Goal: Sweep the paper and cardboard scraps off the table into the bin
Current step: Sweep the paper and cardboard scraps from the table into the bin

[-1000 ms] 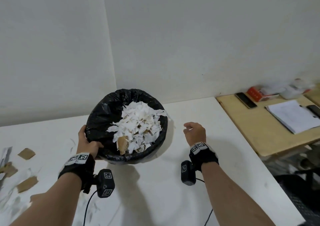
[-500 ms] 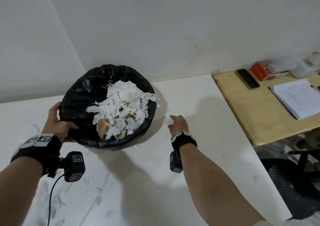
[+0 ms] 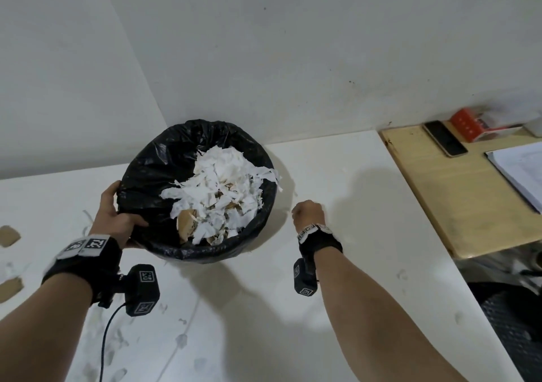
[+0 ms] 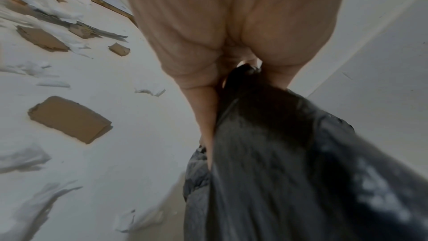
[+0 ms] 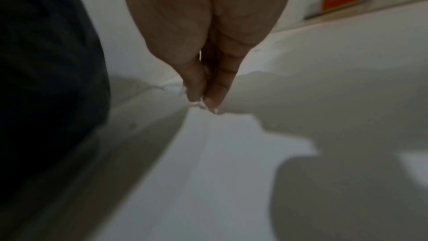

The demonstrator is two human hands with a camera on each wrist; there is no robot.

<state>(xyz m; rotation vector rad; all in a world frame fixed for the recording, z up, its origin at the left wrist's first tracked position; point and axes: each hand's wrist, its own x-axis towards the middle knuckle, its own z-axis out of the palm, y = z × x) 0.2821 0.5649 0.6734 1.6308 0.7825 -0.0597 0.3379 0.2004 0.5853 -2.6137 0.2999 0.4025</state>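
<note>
On the white tabletop (image 3: 337, 176) in the head view stands one round bin lined with a crinkled black plastic bag (image 3: 152, 170), heaped with torn white paper strips and a few brown cardboard bits (image 3: 217, 194). One left hand (image 3: 115, 217) grips the bin's near-left rim, thumb over the edge. One right hand (image 3: 308, 213) hovers just right of the bin, fingers bunched. Three brown cardboard scraps (image 3: 8, 235) lie at the far left, with small white paper flecks (image 3: 181, 339) scattered along the near side. Beside the white top sits a tan wooden desk (image 3: 457, 205) carrying one dark phone (image 3: 444, 138), one orange box (image 3: 466, 125) and one sheaf of white paper (image 3: 522, 170).

From the left wrist, fingers (image 4: 203, 116) and thumb clamp the glossy, wrinkled bag rim; roughly six flat, ragged cardboard pieces (image 4: 69, 118) and several crumpled white shreds (image 4: 150, 90) litter the surface.

From the right wrist, blurred, the fingertips (image 5: 197, 91) pinch together at a tiny white scrap (image 5: 177, 89) on the surface; whether it is actually held I cannot tell.
</note>
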